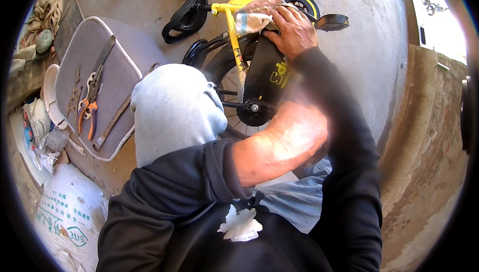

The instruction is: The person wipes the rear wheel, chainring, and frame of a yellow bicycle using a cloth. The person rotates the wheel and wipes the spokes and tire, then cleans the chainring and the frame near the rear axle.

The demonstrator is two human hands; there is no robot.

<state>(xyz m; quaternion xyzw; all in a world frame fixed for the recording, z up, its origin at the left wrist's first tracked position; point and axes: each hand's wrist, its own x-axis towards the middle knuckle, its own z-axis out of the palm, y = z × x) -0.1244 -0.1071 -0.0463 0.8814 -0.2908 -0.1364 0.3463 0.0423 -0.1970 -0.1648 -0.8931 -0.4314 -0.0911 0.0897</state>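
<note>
My right hand point(293, 30) grips a stained cloth point(258, 16) with a blue stripe. The cloth lies against the yellow frame point(232, 40) of a small bicycle, near the upper end of its black chain guard point(266, 62). My left forearm point(280, 141), its sleeve pushed up, crosses towards the right; the left hand itself is hidden behind the right arm. Below the guard shows the spoked rear wheel point(229, 81), with an axle nut point(255, 108). A black saddle point(187, 16) is to the left, and a pedal point(332, 22) with an orange reflector is beyond my right hand.
At my left is a grey padded seat point(123, 40) carrying orange-handled pliers point(89, 103), a flat multi-hole wrench point(73, 94) and a rusty metal bar point(112, 126). A printed white sack point(71, 204) lies lower left. A ledge point(419, 96) runs along the right. My denim-covered knee point(176, 103) is beside the wheel.
</note>
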